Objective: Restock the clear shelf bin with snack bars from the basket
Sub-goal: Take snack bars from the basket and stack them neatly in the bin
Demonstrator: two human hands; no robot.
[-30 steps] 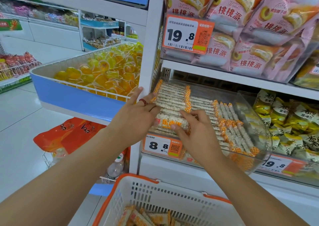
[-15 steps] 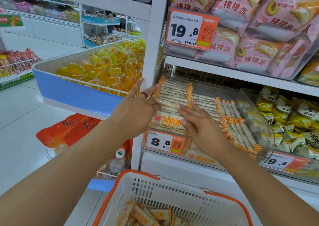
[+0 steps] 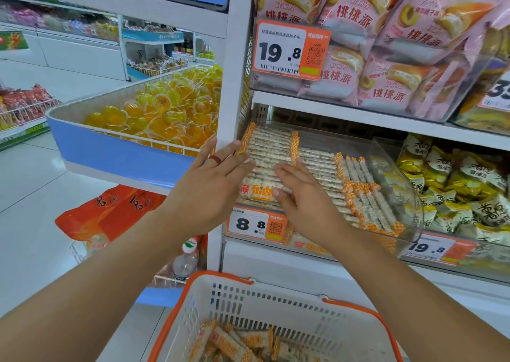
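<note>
Snack bars (image 3: 269,151) lie in neat rows inside the clear shelf bin (image 3: 397,193), which sits on the shelf (image 3: 358,116) under the pink cake bags (image 3: 358,16). We see our left hand (image 3: 205,193) at the left end of the front stack, with its fingers straight and spread, touching the ends of the bars. Our right hand (image 3: 300,196) lies flat on top of the same stack, fingers straight, holding nothing. So both hands are open and just patting the bars into place. We think the step now is tidying the bars that are already in the bin, so they sit even and close. More bars wait in the basket (image 3: 276,298) right below us, in a loose pile at its bottom. The bin looks quite full on the left, but there seems to be some room at the back right. Next we would need to reach down, pick up a few bars from the basket, turn them the same way as the rows, and lay them in gently so the stack does not slide
</note>
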